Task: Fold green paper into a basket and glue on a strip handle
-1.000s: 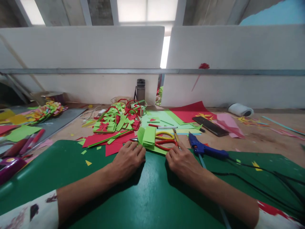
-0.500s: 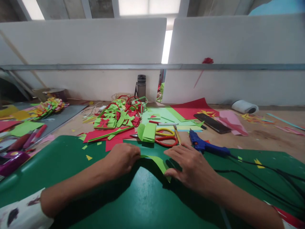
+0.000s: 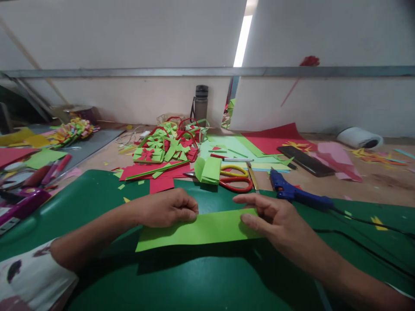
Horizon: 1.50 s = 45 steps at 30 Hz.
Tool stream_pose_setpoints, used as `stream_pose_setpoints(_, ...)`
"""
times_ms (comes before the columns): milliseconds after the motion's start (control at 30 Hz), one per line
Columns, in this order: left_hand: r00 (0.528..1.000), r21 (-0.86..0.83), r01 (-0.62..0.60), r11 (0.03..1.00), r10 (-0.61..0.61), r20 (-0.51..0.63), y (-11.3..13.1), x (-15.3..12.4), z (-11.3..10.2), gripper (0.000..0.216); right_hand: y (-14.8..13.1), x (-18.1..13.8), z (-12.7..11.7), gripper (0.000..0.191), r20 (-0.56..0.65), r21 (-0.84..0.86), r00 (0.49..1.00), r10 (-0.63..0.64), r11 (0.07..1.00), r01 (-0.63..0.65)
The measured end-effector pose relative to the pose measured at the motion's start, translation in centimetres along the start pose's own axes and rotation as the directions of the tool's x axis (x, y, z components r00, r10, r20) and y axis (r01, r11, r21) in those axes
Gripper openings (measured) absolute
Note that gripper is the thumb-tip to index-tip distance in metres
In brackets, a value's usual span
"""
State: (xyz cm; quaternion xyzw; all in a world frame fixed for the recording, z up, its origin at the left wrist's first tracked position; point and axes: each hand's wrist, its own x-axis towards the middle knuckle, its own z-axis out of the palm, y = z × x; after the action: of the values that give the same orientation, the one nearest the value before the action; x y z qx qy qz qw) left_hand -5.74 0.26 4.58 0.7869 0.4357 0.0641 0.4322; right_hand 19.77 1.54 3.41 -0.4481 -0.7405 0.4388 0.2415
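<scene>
A bright green paper strip spans between my two hands, just above the green mat, its broad face towards me. My left hand pinches the strip's upper edge left of its middle, thumb and fingers pressed together. At the right end, my right hand has its thumb on the front of the strip; its forefinger reaches out above the edge, and the other fingers are partly hidden behind the paper. Beyond the hands lie a folded green paper piece and scissors with red and yellow handles.
A blue glue gun with a black cord lies right. Behind are a craft knife, a phone, red paper, a heap of green and red paper pieces and a bottle. The green mat covers the front.
The green strip, seen narrow and bent before, now shows its broad face and stretches further left. My right hand's thumb now lies on its front. The view has tilted down and turned slightly left.
</scene>
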Motion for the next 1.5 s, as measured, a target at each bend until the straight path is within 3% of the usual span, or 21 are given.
stream_pose_setpoints(67,0.999,-0.092,0.051,0.994,-0.049,0.024,-0.3,0.1,0.1,0.025,-0.1,0.2,0.1,0.042,0.026,0.090,0.995,0.095,0.991,-0.097)
stream_pose_setpoints(200,0.988,-0.243,0.157,0.957,-0.150,0.044,-0.5,0.4,0.2,0.023,0.2,0.4,0.1,0.043,0.047,0.189,0.985,0.165,0.967,-0.171)
stream_pose_setpoints(333,0.980,-0.265,0.198,0.943,-0.199,0.025,-0.3,0.5,0.0,0.023,0.8,0.6,0.0,0.040,0.062,0.194,0.981,0.181,0.962,-0.190)
stream_pose_setpoints(400,0.982,-0.233,0.187,0.954,-0.180,0.051,0.1,0.3,-0.2,0.022,1.0,0.7,0.0,0.033,0.046,0.118,0.988,0.145,0.982,-0.149)
stream_pose_setpoints(467,0.991,-0.076,0.132,0.988,-0.133,-0.012,0.5,-0.1,-0.2,0.017,1.2,0.7,-0.1,0.021,0.003,-0.047,1.000,-0.018,0.999,0.018)
stream_pose_setpoints(533,0.981,0.246,0.080,0.966,-0.032,-0.192,0.8,-0.6,0.2,0.009,1.5,0.7,-0.2,0.015,-0.006,-0.261,0.946,-0.324,0.914,0.311)
stream_pose_setpoints(600,0.934,0.593,0.086,0.801,0.142,-0.328,0.8,-1.2,1.3,0.019,1.9,0.5,-0.2,0.020,0.061,-0.440,0.809,-0.584,0.712,0.547)
stream_pose_setpoints(667,0.883,0.792,0.119,0.599,0.302,-0.360,0.4,-1.6,2.9,0.024,2.4,0.3,0.0,0.024,0.147,-0.557,0.729,-0.668,0.553,0.619)
stream_pose_setpoints(733,0.874,0.867,0.116,0.484,0.366,-0.321,-0.1,-1.9,4.6,0.024,2.8,0.0,0.4,0.027,0.210,-0.631,0.746,-0.632,0.496,0.597)
stream_pose_setpoints(833,0.899,0.878,0.123,0.463,0.324,-0.296,-0.5,-2.2,6.6,0.020,3.3,-0.1,0.9,0.027,0.251,-0.672,0.790,-0.559,0.487,0.558)
stream_pose_setpoints(933,0.881,0.884,0.149,0.443,0.346,-0.322,-0.2,-2.0,7.5,0.025,3.5,0.0,1.2,0.025,0.256,-0.676,0.800,-0.542,0.491,0.549)
stream_pose_setpoints(1033,0.874,0.891,0.102,0.442,0.387,-0.292,0.2,-1.3,7.6,0.020,3.4,0.2,1.2,0.026,0.249,-0.683,0.809,-0.533,0.495,0.537)
stream_pose_setpoints(1133,0.862,0.879,0.071,0.472,0.414,-0.292,0.3,-0.5,7.1,0.019,3.0,0.3,1.0,0.024,0.210,-0.655,0.830,-0.517,0.556,0.512)
stream_pose_setpoints(1333,0.791,0.869,0.132,0.476,0.478,-0.382,0.5,0.0,5.9,0.024,2.2,0.5,0.5,0.024,0.140,-0.622,0.809,-0.570,0.586,0.520)
stream_pose_setpoints(1500,0.808,0.837,0.019,0.547,0.484,-0.335,0.5,0.9,6.3,0.025,2.7,0.3,1.1,0.027,0.181,-0.648,0.839,-0.512,0.580,0.494)
